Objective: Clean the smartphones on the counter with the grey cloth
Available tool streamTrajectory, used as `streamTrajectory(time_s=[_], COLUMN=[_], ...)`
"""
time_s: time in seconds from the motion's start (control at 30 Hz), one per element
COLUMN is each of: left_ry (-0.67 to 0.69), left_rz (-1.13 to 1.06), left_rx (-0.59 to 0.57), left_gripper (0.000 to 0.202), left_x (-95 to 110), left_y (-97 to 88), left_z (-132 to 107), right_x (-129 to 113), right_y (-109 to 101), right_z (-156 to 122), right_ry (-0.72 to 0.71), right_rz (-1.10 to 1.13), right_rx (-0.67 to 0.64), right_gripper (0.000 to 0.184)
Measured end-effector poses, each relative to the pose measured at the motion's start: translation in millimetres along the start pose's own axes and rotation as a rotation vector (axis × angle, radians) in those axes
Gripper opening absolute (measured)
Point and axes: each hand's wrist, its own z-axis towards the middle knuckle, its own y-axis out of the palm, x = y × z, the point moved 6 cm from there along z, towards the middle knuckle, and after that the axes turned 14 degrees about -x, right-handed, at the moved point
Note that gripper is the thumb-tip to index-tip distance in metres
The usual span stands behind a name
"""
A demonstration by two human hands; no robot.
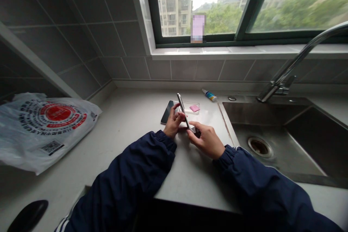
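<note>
A smartphone [182,106], tilted up on edge so that mostly its thin side shows, is gripped by my left hand [173,120]. At its lower end is my right hand [208,140], thumb and forefinger closed on a small pale and dark thing that I cannot make out. Behind my left hand a second dark-screened phone [166,113] lies flat on the counter. Just past the held phone lies a clear phone case [188,103], partly covered by it, with a pink piece [194,108] on it.
A glue-like tube [210,95] with a white nozzle lies behind, near the steel sink [285,141] and its faucet [288,63] on the right. At left a printed white plastic bag [29,141] sits on the counter [130,112]. A black rounded object [28,215] is at lower left.
</note>
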Motion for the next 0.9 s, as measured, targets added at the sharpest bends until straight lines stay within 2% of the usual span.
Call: streamTrajectory(time_s=[0.07,0.13,0.2,0.4,0.53,0.67,0.9], left_ry=[-0.007,-0.028,-0.05,-0.115,-0.141,-0.082,-0.07], left_rz=[0.021,0.022,0.026,0.108,0.292,0.46,0.298], left_rx=[-0.007,-0.013,-0.003,0.125,0.131,0.136,0.068], left_gripper=[0.096,0.091,0.087,0.078,0.081,0.065,0.08], left_x=[1.5,1.2,0.1,-3.4,-4.1,0.6,1.7], left_y=[-0.7,-2.1,-4.6,-11.5,-13.6,-16.8,-8.0], left_z=[0.4,1.2,2.2,2.0,2.0,2.1,1.3], right_x=[4.9,16.4,31.9,60.4,76.2,90.3,94.6], right_y=[-2.1,-4.2,-0.8,11.0,11.7,11.6,13.9], right_z=[1.1,3.1,6.5,19.4,22.2,20.8,19.0], right_ry=[0.041,0.109,0.17,0.225,0.294,0.388,0.471], right_rz=[0.049,0.203,0.497,0.764,0.849,0.887,0.912], right_rx=[0.019,0.059,0.061,-0.025,-0.03,-0.046,-0.099], right_gripper=[0.028,0.026,0.03,0.046,0.047,0.042,0.029])
